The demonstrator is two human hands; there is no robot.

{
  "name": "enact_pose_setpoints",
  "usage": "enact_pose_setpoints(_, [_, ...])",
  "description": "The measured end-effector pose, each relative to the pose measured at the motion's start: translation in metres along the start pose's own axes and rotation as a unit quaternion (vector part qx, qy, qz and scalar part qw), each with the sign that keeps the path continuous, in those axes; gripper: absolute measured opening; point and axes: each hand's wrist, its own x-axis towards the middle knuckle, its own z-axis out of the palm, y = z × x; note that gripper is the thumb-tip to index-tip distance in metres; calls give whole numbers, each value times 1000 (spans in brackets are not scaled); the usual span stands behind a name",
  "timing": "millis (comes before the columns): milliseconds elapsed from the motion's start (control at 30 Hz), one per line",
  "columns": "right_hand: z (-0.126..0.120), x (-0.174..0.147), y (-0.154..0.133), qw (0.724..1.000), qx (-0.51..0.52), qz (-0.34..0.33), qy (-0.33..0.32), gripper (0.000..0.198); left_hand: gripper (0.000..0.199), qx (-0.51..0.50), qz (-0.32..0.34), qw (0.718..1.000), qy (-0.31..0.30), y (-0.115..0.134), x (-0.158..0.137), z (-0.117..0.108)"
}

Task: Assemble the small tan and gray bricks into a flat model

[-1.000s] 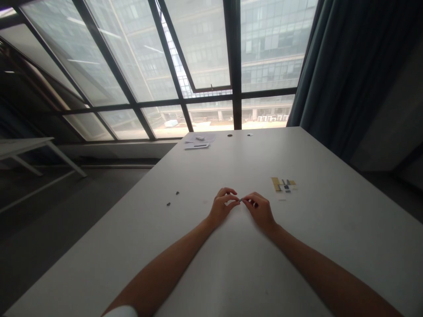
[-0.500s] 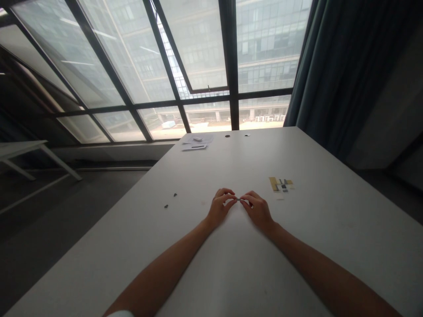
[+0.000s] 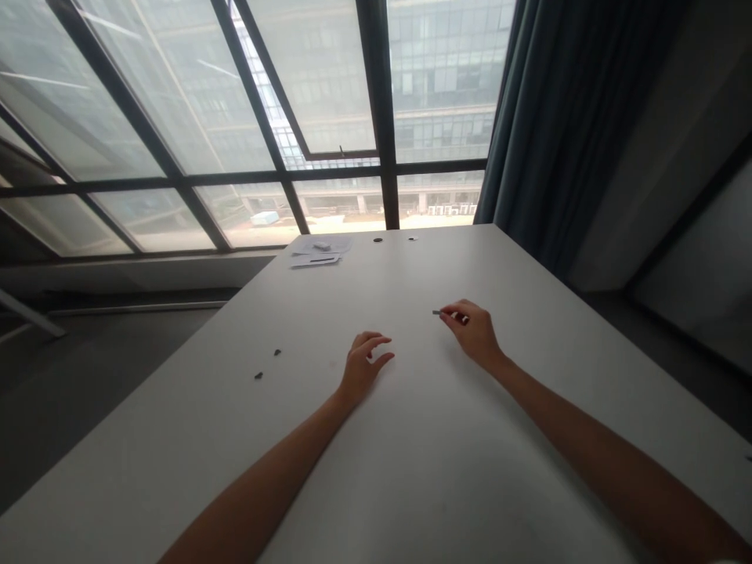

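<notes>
Pinched between the thumb and fingers of my right hand [image 3: 470, 327] is a small grey bar-shaped piece [image 3: 436, 312], its free end pointing left. My right hand is raised over the white table [image 3: 364, 298]. My left hand [image 3: 361, 364] is to the left and nearer to me, thumb and fingers apart with nothing between them. Further left, two small dark pieces lie on the tabletop, one slightly farther back [image 3: 278, 352] and one nearer [image 3: 258, 376]. The cluster of yellow and grey pieces is hidden, apparently behind my right hand.
White papers [image 3: 320, 254] lie at the far left corner of the table, a small light object on them. Two small round spots, one dark [image 3: 377, 240], are near the far edge. Windows [image 3: 334, 86] stand beyond, and a dark curtain [image 3: 540, 141] hangs at the right.
My left hand has let go of the grey piece and opened. My right hand has carried it up and to the right, away from the left. The view has turned slightly right.
</notes>
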Motion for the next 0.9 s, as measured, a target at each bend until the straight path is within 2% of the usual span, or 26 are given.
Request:
enact_pose_setpoints(167, [-58,-13,60,992,-116,36,19,24,19,2,8,1000,1,1,1,1])
enact_pose_setpoints(267, [-71,-32,96,979,-174,103,5,22,16,6,12,1000,1,3,2,0])
enact_pose_setpoints(333, [-70,-41,108,967,-212,140,-17,17,16,7,12,1000,-3,3,1,-1])
enact_pose_setpoints(433, [-64,-44,109,947,-262,181,-47,13,17,8,13,1000,-8,3,1,-2])
enact_pose_setpoints(600, [-57,-31,98,923,-300,221,-91,10,18,9,13,1000,-8,5,2,-3])
enact_pose_setpoints(900, [-50,-31,93,910,-337,209,-122,14,8,22,8,1000,-11,9,2,-4])
